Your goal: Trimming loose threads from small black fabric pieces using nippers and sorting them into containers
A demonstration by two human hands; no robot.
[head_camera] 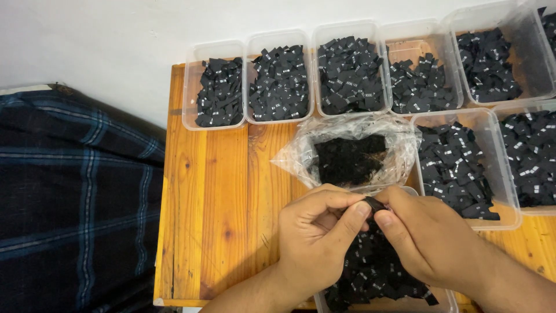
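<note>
Both hands meet low in the view over a clear tub heaped with black fabric labels (370, 272): the left hand (318, 232) and right hand (423, 232) are closed in a fingertip pinch on one small black label (375, 203), held just above that heap. Judging by this, a single label is being picked out for sorting. Behind lie an open plastic bag (347, 153) and a row of filled clear tubs (347, 69) on the wooden tabletop (220, 191); placing it would call for finding the matching tub.

A wooden table (214, 191) carries clear plastic tubs (213, 87) of black labels and a crinkled plastic bag (347, 148).
</note>
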